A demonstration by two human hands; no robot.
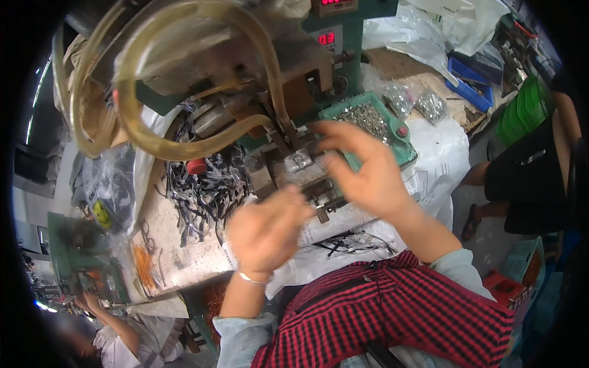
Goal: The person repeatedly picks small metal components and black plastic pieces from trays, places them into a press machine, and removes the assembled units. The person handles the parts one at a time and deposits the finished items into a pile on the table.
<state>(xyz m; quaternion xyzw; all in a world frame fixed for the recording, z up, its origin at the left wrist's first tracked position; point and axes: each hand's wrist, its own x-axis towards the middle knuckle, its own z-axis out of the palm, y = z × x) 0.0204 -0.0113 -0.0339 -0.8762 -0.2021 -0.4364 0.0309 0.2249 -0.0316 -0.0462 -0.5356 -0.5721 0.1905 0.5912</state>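
My left hand [267,228] is curled in front of the machine's metal die block [300,162], fingers closed; whether it pinches a small part is hidden. My right hand [362,168] hovers over the die block with fingers spread, fingertips near the small silver fixture; nothing shows in it. A green tray [399,144] of small shiny metal pieces sits right behind my right hand. A heap of dark cords [205,187] lies on the bench left of the die.
A green press machine [343,55] with red digit displays and thick yellowish hoses [147,138] rises behind the die. Bags of metal parts [429,104] and blue bins [469,83] lie at right. One person sits at right [527,172], another works at lower left [116,343].
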